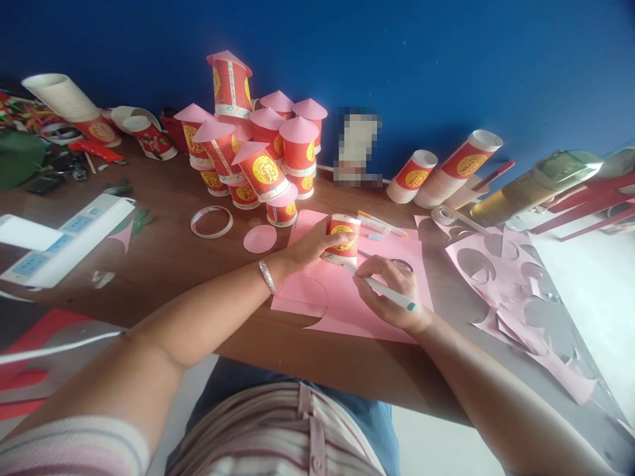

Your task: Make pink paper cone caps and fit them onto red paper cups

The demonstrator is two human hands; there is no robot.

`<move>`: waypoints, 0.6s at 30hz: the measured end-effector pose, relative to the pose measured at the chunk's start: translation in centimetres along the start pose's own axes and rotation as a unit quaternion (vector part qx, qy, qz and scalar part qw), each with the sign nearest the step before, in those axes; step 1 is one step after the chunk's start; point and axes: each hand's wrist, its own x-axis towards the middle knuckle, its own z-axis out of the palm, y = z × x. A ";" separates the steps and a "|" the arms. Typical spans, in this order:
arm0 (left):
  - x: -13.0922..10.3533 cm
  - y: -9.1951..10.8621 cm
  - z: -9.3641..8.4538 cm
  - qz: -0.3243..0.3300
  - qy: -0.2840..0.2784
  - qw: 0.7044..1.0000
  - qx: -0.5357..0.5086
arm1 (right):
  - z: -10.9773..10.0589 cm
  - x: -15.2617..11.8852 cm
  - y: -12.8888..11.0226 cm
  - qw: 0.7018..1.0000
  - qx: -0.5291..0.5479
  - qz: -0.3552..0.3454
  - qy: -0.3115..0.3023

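Observation:
My left hand (311, 243) grips a red paper cup (342, 239) standing upside down on a pink paper sheet (342, 304). My right hand (389, 291) holds a white pen (384, 291) with its tip at the cup's rim, on the pink sheet. A silver bracelet (266, 275) sits on my left wrist. Faint drawn circles and a cut-out curve show on the sheet's near-left part.
A pile of red cups with pink cone tops (258, 149) stands behind. A tape roll (211, 221) and a pink paper disc (259, 238) lie left of the sheet. Stacked cups (459, 168) lie at the right, pink scraps with cut holes (516, 284) beside them. A power strip (67, 239) is at the left.

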 end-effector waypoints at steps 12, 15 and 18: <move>0.0 -0.2 -0.1 0.014 -0.009 1.000 0.011 | 0.2 0.0 0.1 1.000 -0.006 0.011 0.004; 0.0 0.0 0.0 0.009 -0.010 1.000 0.006 | 0.2 -0.1 0.2 1.000 -0.014 0.015 -0.004; -0.1 0.2 0.2 0.006 -0.007 1.000 0.003 | 0.1 -0.2 0.2 0.999 -0.023 0.021 -0.007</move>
